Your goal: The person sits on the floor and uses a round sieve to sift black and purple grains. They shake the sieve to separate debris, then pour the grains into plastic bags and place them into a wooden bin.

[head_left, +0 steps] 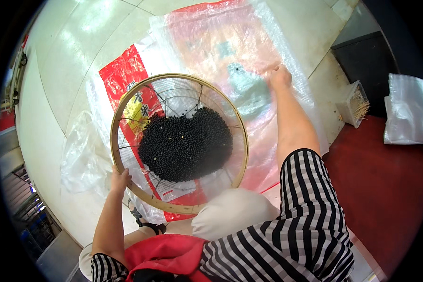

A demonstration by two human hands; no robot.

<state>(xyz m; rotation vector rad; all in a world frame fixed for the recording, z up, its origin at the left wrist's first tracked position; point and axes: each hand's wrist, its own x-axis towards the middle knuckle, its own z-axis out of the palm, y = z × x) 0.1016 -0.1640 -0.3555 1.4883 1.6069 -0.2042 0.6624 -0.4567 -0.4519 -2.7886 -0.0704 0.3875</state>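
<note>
My left hand (121, 179) is closed on the lower left part of a round sieve's wooden rim (246, 145). The sieve is tilted toward my knee, its near edge close to the light trouser leg. A broad heap of small black beans (183, 145) lies on its wire mesh, with a few pale specks among them. Farther off to the right, my right hand (281, 77) pinches a fold of a large clear plastic sack (207, 33), which is spread on the floor. Its fingertips are partly hidden. One dark bean (237, 69) shows on the sack.
Under the sieve lies a red and white printed sack (122, 70). Crumpled clear plastic (82, 155) sits left of it. At the right are a white container of thin sticks (355, 104), a dark red surface (380, 188) and folded clear bags (406, 110).
</note>
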